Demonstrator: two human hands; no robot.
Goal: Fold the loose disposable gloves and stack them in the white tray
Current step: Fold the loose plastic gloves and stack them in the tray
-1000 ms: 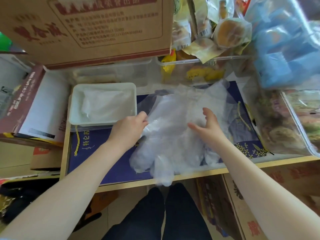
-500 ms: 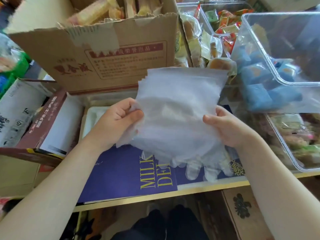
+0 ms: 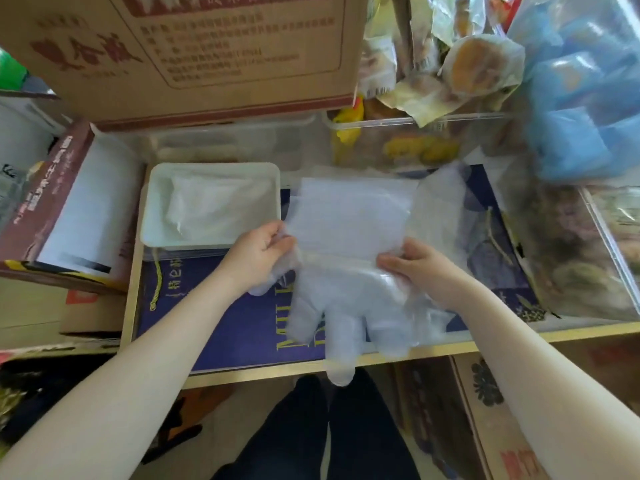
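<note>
A bundle of clear disposable gloves (image 3: 349, 247) lies across the purple box lid, cuffs away from me, fingers hanging over the shelf's front edge. My left hand (image 3: 258, 254) pinches its left side and my right hand (image 3: 415, 265) grips its right side. More loose clear gloves (image 3: 440, 202) lie behind, to the right. The white tray (image 3: 152, 233) stands at the left, just beyond my left hand, with folded clear gloves (image 3: 214, 209) inside it.
A purple printed box (image 3: 221, 320) covers the wooden shelf (image 3: 450, 348). A big cardboard carton (image 3: 194, 53) looms behind the tray. Clear bins of snacks (image 3: 415, 143) and blue packets (image 3: 581, 109) crowd the back and right. A maroon box (image 3: 52, 202) sits left.
The glove bundle, held up in front of me half a second ago, has come down onto the purple box. Both hands still hold its sides.
</note>
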